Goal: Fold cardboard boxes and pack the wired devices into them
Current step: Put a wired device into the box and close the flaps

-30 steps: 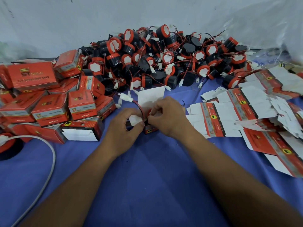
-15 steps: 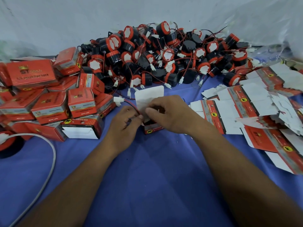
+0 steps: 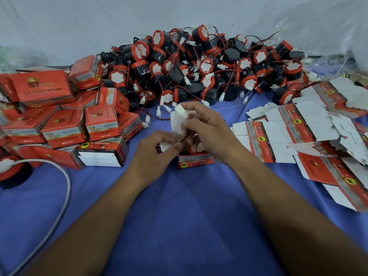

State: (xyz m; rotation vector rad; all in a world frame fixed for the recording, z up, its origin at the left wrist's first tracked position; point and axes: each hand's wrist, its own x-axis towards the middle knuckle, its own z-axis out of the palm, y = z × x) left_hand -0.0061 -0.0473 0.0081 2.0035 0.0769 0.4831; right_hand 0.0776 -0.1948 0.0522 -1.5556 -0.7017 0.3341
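- Box (image 3: pixel 196 160): small, red and grey, standing on the surface directly under the fingers of both hands. Its top is open and its white lid flap (image 3: pixel 177 122) stands upright behind the fingers.
- Wired device (image 3: pixel 190 150): only a red rim shows inside the open box, just below the right fingers; the rest is hidden by the hands.
- Wire (image 3: pixel 182 139): thin and dark, running from the left fingertips up toward the right hand.
- Plug (image 3: pixel 180 110): white, at the wire's end, held above the box in front of the flap.
- Left hand (image 3: pixel 157 152): fingers (image 3: pixel 172 145) curled, thumb and forefinger pinching the wire at the box's left edge.
- Right hand (image 3: pixel 208 129): fingers (image 3: pixel 191 116) bent, their tips pinching the plug.
- Pile of wired devices (image 3: pixel 199 66): black and red with white plugs, heaped beyond the fingers; its nearest plugs lie just past the flap.
- Packed boxes (image 3: pixel 63 126): red, stacked to the left of the left fingers. The nearest one (image 3: pixel 101 154) shows a white end.
- Flat boxes (image 3: pixel 298 136): unfolded, white insides mostly up, spread to the right of the right fingers.
- Cable (image 3: pixel 66 186): grey, curving well to the left of the left forearm, from a red and black device (image 3: pixel 12 172) at the frame's edge.
- Surface (image 3: pixel 179 216): covered in blue cloth, carrying everything listed.
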